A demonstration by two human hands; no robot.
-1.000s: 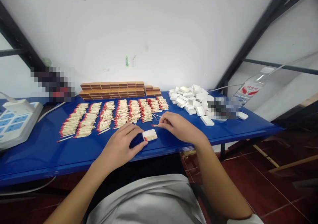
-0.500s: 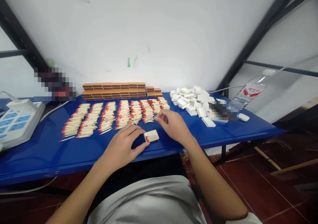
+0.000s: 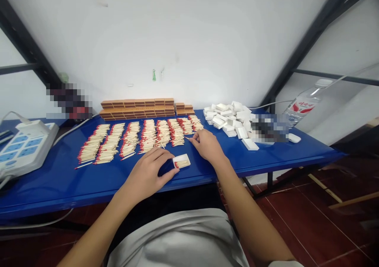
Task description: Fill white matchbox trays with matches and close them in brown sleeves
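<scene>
My left hand [image 3: 151, 168] grips the left end of a small white matchbox tray [image 3: 184, 158] between thumb and fingers. The tray lies on the blue table and has some red-tipped matches [image 3: 182, 164] along its near side. Just right of the match piles, my right hand [image 3: 205, 142] is closed in a pinch. A thin match [image 3: 187, 138] pokes out to the left from its fingertips; its other end is hidden. Several piles of loose matches [image 3: 148, 134] lie in a row beyond my hands.
Brown matchbox covers [image 3: 137, 109] are stacked along the wall. A heap of white trays [image 3: 227, 117] stands at the right, near a water bottle [image 3: 303, 105] and a white case [image 3: 294, 138]. At the left edge sits a power strip [image 3: 26, 148] with cables.
My right hand has shifted slightly right relative to the piles, and the match in its fingertips shows more clearly. My left hand stays on the tray. The view has turned slightly.
</scene>
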